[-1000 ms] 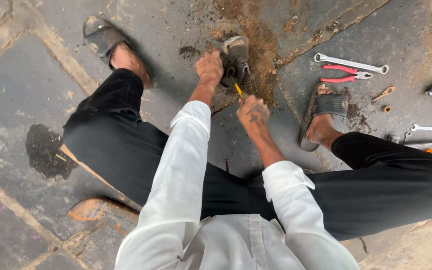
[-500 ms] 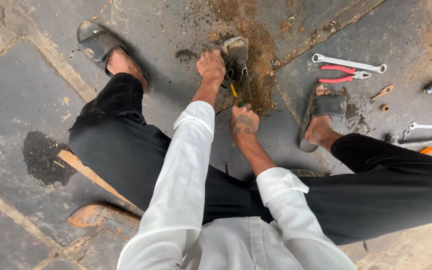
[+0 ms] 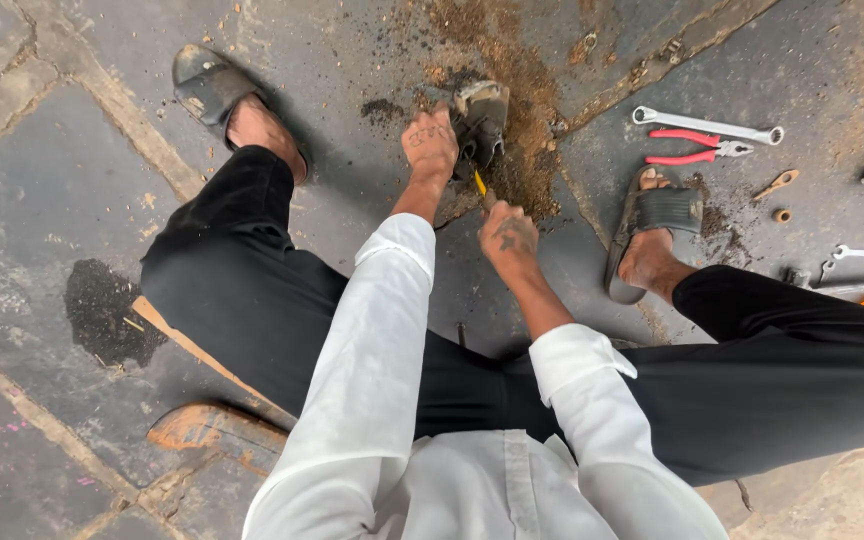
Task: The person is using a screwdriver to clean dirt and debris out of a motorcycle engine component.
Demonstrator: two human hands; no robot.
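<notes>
Head view, right hand [image 3: 508, 234] nearer metal part [image 3: 479, 118]

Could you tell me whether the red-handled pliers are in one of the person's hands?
No, the red-handled pliers lie on the stone floor beside a long silver spanner, apart from both hands.

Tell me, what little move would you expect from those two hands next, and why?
Probably another short scrape with the yellow-handled tool. The right hand grips it with the tip aimed at the dirty metal part, which the left hand steadies on the stone floor. Brown dirt lies loose around the part, and it looks caked.
</notes>
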